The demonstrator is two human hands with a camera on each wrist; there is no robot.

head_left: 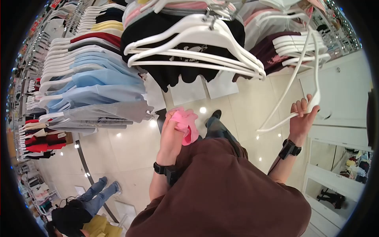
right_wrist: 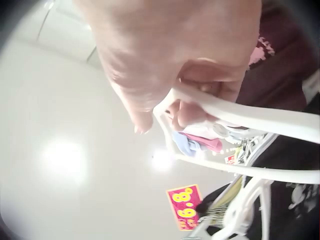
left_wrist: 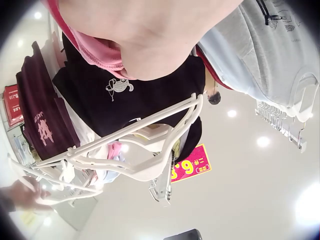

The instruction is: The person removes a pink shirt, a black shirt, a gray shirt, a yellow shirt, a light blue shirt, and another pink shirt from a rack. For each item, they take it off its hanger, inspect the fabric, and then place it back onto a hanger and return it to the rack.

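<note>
In the head view, my left hand (head_left: 169, 138) holds a bunched pink piece of cloth (head_left: 189, 125) in front of my body; folds hide its kind. The left wrist view shows the pink cloth (left_wrist: 95, 47) beside the palm. Out to the right, my right hand (head_left: 302, 122) grips a bare white hanger (head_left: 318, 91), tilted, with nothing hung on it. From the right wrist, fingers curl round the white hanger (right_wrist: 250, 115) near a bend. Ahead of me, several bare white hangers (head_left: 197, 37) overlap a black printed top (head_left: 181, 75) on the rack.
Light blue shirts (head_left: 98, 79) and a grey garment (head_left: 110, 110) hang on the left rack. A dark maroon garment (head_left: 260, 51) hangs right of the black top. White cabinets (head_left: 339, 102) stand at the right. Another person (head_left: 75, 211) is at the lower left on the tiled floor (head_left: 126, 158).
</note>
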